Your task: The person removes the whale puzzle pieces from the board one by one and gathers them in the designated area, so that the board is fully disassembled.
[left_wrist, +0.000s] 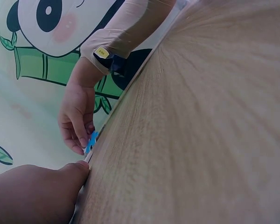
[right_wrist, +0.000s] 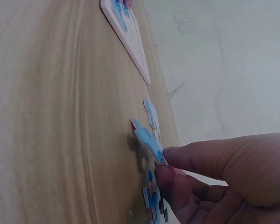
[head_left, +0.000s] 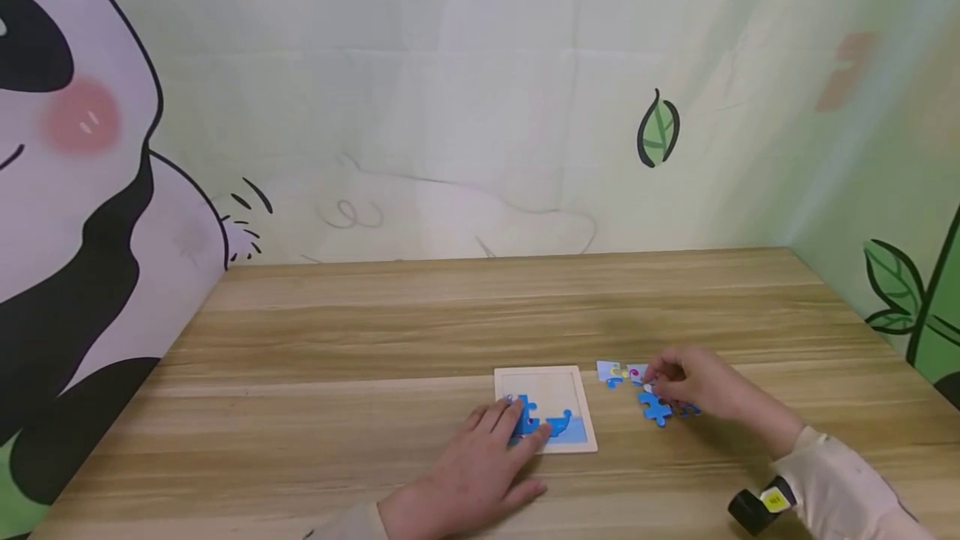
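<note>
My right hand (head_left: 701, 386) pinches a blue jigsaw piece (head_left: 656, 409) between thumb and fingertips. In the right wrist view the held piece (right_wrist: 149, 142) tilts above the table, its shadow beside it. My left hand (head_left: 480, 469) lies over the lower left of a square wooden puzzle tray (head_left: 551, 383), fingertips on the fitted pieces. Blue pieces with a whale-like picture (head_left: 558, 423) fill the tray's lower part; its upper part shows bare wood. Some of the left-hand pieces are hidden under my fingers.
Loose light-blue pieces (head_left: 609, 372) lie just right of the tray, and more blue pieces (head_left: 690, 410) lie partly under my right hand. The wooden table (head_left: 360, 315) runs back to a printed wall. A black wrist device (head_left: 761, 507) is on my right sleeve.
</note>
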A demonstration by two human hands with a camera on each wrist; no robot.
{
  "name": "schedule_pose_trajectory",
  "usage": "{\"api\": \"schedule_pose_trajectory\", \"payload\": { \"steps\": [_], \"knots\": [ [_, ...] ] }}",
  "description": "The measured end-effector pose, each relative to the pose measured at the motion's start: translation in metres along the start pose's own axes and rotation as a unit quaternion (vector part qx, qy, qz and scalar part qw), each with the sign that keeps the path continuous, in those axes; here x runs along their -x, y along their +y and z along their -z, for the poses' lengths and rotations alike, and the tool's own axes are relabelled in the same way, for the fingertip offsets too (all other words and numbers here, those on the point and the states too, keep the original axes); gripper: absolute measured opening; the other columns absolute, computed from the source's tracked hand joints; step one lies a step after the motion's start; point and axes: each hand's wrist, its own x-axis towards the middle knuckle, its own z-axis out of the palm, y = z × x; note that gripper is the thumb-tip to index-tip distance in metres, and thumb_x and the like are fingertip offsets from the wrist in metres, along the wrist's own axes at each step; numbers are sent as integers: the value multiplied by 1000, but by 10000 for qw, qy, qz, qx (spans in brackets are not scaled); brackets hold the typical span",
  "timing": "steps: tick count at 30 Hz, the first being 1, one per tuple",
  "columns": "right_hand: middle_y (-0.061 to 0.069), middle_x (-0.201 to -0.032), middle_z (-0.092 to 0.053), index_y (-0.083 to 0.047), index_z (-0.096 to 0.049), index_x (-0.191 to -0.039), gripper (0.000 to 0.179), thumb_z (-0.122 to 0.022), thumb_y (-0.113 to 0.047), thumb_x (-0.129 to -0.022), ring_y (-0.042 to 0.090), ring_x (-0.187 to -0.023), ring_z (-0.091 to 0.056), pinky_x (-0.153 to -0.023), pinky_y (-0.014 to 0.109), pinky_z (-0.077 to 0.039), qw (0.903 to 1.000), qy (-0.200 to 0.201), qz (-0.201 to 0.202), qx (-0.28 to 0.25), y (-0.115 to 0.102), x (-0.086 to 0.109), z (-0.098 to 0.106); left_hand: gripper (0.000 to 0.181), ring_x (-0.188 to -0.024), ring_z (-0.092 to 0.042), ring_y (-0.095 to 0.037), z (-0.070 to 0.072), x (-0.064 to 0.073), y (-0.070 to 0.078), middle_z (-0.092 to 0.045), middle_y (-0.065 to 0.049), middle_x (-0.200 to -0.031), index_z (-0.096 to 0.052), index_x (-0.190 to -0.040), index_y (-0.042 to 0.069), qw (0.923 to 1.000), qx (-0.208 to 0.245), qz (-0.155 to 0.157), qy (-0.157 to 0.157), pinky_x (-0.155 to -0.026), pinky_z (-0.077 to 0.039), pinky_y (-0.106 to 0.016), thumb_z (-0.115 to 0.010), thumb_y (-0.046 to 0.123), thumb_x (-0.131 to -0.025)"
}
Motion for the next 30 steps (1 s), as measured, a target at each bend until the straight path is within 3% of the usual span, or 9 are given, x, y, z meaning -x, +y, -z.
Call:
{"api": "schedule_pose_trajectory", "payload": {
  "steps": [12, 22, 30],
  "knots": [
    [-2, -75, -58, -3, -67, -89, 8, -70, -8, -84, 3, -66, -46, -57, 20, -41, 9975, 404, -104, 563, 1, 0, -3, 59, -134, -43, -31, -1, 0, -1, -44, -15, -145, -41, -145, 26, 9994, -300, -86, 121, -108, -39, -47, -29, 60, -99],
    [-3, -78, -60, -7, -69, -95, 10, -65, -14, -89, 6, -66, -48, -57, 20, -42, 9954, 596, -148, 732, -24, -2, -8, 58, -132, -46, -31, 1, 2, -2, -47, -15, -143, -42, -144, 25, 9990, -384, -209, 137, -106, -40, -45, -29, 58, -99],
    [-3, -79, -62, -5, -69, -96, 11, -64, -13, -90, 6, -68, -50, -60, 20, -43, 9962, 602, 148, 616, -45, -9, -14, 60, -136, -43, -29, 5, 0, -1, -43, -14, -148, -39, -146, 27, 9988, -430, -130, -197, -107, -40, -44, -26, 61, -98]
  ]
}}
